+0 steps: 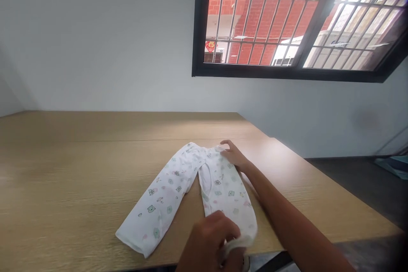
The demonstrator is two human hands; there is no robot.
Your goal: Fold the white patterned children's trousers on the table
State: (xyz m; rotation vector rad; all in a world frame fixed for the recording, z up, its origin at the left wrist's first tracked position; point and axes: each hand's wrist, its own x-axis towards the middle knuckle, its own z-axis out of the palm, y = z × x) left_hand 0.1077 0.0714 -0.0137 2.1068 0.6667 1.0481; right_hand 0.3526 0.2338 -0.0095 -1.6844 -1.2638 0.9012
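White baby pants (170,187) with small printed animal faces lie on the wooden table, the waist toward the wall and the legs spread toward me. At the near end, my left hand (210,240) pinches the cuff of the right-side leg and lifts it slightly off the table; the cuff looks blurred. My right hand (234,155) is at the right corner of the waist, its fingers bent around the fabric edge and one finger raised above it. The left-side leg lies flat, touched by neither hand.
The wooden table (79,170) reaches back to a pale wall (111,42). Its right edge slopes toward me, with dark floor (347,178) beyond. A barred window (264,21) with a black frame is above. Part of a blue-green thing (393,165) lies at far right.
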